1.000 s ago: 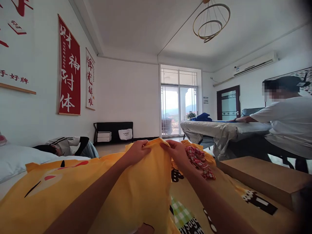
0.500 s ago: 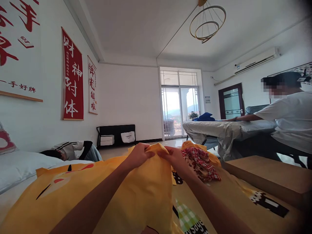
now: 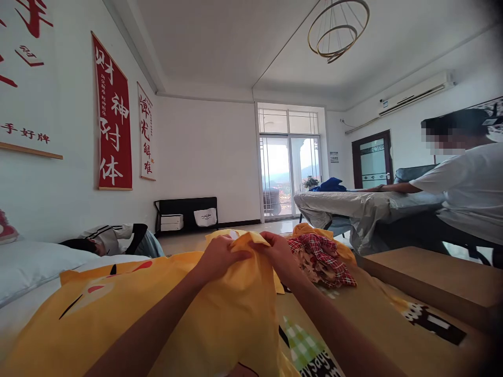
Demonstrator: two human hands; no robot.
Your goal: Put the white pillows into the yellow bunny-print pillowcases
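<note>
A yellow pillowcase (image 3: 168, 293) with a printed cartoon face on its left part lies across the bed in front of me. At its raised right end, my left hand (image 3: 223, 255) pinches the edge between thumb and fingers. Close beside it, my right hand (image 3: 277, 251) grips the same edge, its fingertips partly hidden by the fabric. Below the hands, the cloth hangs in loose folds. A bit of white shows behind the edge near my left fingers; I cannot tell what it is.
Right of my hands lies a crumpled red plaid cloth (image 3: 324, 259) on the patterned bed sheet (image 3: 353, 319). A flat cardboard box (image 3: 432, 272) sits farther right. White pillows (image 3: 43, 264) lie at left. One person (image 3: 471, 178) sits at a covered table (image 3: 353, 204); another person (image 3: 118, 238) is low beyond the bed.
My view has tilted slightly downward. Both hands keep hold of the pillowcase edge, which has shifted and folded a little between them. The seated person's arm has moved slightly on the table.
</note>
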